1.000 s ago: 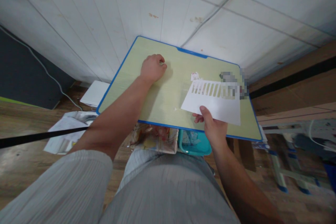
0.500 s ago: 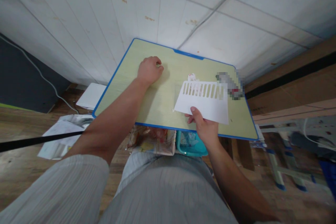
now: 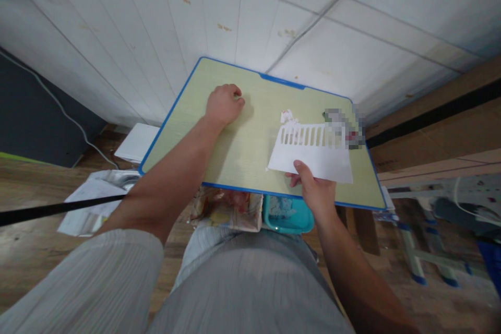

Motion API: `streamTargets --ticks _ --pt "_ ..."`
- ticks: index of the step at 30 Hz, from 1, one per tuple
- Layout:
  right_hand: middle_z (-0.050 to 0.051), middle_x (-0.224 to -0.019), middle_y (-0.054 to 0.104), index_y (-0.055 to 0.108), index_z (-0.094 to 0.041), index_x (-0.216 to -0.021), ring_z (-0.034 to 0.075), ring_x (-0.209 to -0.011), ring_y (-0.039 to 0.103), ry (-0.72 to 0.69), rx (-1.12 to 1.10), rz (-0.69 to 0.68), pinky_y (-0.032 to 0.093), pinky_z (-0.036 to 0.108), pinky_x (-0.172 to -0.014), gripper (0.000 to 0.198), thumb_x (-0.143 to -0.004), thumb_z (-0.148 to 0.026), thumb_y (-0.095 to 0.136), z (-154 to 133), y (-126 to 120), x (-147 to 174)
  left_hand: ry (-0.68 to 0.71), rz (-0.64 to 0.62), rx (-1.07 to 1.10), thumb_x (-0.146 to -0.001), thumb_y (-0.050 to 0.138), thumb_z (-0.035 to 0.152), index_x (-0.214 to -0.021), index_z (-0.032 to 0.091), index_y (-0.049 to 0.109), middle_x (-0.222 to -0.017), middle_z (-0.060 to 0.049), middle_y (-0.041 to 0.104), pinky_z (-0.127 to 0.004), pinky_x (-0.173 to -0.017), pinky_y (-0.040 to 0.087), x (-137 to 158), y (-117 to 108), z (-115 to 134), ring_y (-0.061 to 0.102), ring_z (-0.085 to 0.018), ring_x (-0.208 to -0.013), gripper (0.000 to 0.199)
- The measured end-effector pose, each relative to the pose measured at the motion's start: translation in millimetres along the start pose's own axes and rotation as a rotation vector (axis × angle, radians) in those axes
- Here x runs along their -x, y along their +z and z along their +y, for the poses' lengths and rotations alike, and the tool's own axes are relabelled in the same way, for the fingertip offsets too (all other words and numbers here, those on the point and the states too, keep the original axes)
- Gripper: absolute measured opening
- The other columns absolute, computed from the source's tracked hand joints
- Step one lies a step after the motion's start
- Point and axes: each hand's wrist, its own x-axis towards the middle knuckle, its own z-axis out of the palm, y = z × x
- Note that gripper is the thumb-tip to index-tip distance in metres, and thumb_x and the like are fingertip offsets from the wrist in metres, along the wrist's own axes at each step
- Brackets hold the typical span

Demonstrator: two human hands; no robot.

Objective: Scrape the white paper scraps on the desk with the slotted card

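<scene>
A sheet of white paper (image 3: pixel 313 160) with a row of narrow slots cut along its far side is pinched in my right hand (image 3: pixel 319 193), thumb on top and fingers beneath. It is held over the right half of a pale green table (image 3: pixel 250 141) with a blue rim. Small white paper scraps (image 3: pixel 287 116) lie just beyond the slotted side. My left hand (image 3: pixel 225 105) rests on the table's left half, apart from the paper, its fingers curled closed. Whatever it holds, if anything, is hidden. A blurred-out item (image 3: pixel 344 125) lies at the table's right end.
Below the table's front edge are a turquoise basin (image 3: pixel 291 223) and a patterned bag or box (image 3: pixel 227 209). A white panelled wall (image 3: pixel 219 5) stands behind, with a cable running down it. Cardboard (image 3: pixel 430 120) borders the right side. White packets (image 3: pixel 90 198) lie on the floor at left.
My right hand has shifted slightly to the right, carrying the slotted paper with it and uncovering more of the scraps. My left hand stays in place.
</scene>
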Motion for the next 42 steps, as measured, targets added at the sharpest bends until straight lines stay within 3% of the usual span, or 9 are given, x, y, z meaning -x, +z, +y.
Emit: streamTargets --ticks 7,14,19,24,27,32,38,42 --pt "0.004 -0.075 0.084 0.078 -0.023 -0.095 0.022 -0.054 0.072 0.013 -0.021 -0.015 0.063 0.037 -0.060 0.037 -0.097 -0.059 0.088 4 -5 4 0.003 -0.001 0.001 -0.100 0.067 0.024 -0.123 0.022 0.084 -0.138 -0.014 0.083 -0.053 -0.126 0.054 -1 1 -2 0.070 -0.038 -0.136 0.029" --pt "0.004 -0.073 0.083 0.076 -0.026 -0.084 0.024 -0.061 0.077 -0.045 0.067 -0.074 0.069 0.040 -0.073 0.041 -0.104 -0.061 0.079 3 -1 7 0.009 0.009 0.001 -0.100 0.066 0.023 -0.122 0.022 0.084 -0.138 -0.014 0.083 -0.054 -0.127 0.054 -2 4 -3 0.071 -0.038 -0.136 0.029" --pt "0.003 -0.060 0.073 0.068 -0.030 -0.063 0.026 -0.062 0.078 -0.133 0.123 -0.218 0.071 0.041 -0.077 0.058 -0.105 -0.068 0.077 -2 8 11 0.008 0.030 0.005 -0.099 0.067 0.024 -0.119 0.023 0.085 -0.135 -0.013 0.084 -0.054 -0.127 0.055 -2 6 -4 0.073 -0.037 -0.134 0.027" --pt "0.004 -0.064 0.075 0.064 -0.031 -0.060 0.026 -0.068 0.080 -0.172 0.108 -0.316 0.073 0.043 -0.088 0.066 -0.107 -0.076 0.076 -6 15 24 0.011 0.024 0.002 -0.099 0.066 0.023 -0.120 0.023 0.084 -0.136 -0.014 0.084 -0.055 -0.128 0.053 -3 8 -5 0.072 -0.037 -0.135 0.028" --pt "0.004 -0.065 0.078 0.064 -0.031 -0.059 0.024 -0.064 0.079 -0.132 0.071 -0.435 0.073 0.041 -0.079 0.067 -0.108 -0.075 0.077 -8 18 31 0.012 0.014 -0.001 -0.098 0.065 0.023 -0.122 0.022 0.084 -0.138 -0.015 0.083 -0.054 -0.129 0.052 -4 8 -5 0.071 -0.038 -0.136 0.030" --pt "0.003 -0.062 0.076 0.073 -0.027 -0.074 0.022 -0.055 0.075 0.002 -0.055 -0.286 0.067 0.036 -0.063 0.054 -0.103 -0.071 0.083 -9 19 30 0.002 0.011 -0.008 -0.099 0.064 0.024 -0.122 0.022 0.084 -0.137 -0.014 0.084 -0.052 -0.127 0.053 -2 5 -2 0.071 -0.037 -0.136 0.030" --pt "0.004 -0.069 0.081 0.075 -0.027 -0.082 0.025 -0.059 0.077 -0.015 -0.030 -0.204 0.069 0.041 -0.067 0.043 -0.103 -0.064 0.083 -2 11 27 -0.007 0.000 0.011 -0.099 0.065 0.023 -0.120 0.023 0.084 -0.138 -0.014 0.083 -0.051 -0.129 0.052 -1 2 0 0.071 -0.037 -0.137 0.028" --pt "0.004 -0.074 0.084 0.077 -0.025 -0.092 0.025 -0.060 0.078 -0.014 -0.036 -0.037 0.068 0.041 -0.067 0.036 -0.098 -0.059 0.086 -4 7 6 0.005 -0.001 0.020 -0.100 0.065 0.023 -0.120 0.024 0.084 -0.138 -0.014 0.084 -0.053 -0.129 0.052 0 1 1 0.071 -0.037 -0.137 0.027"
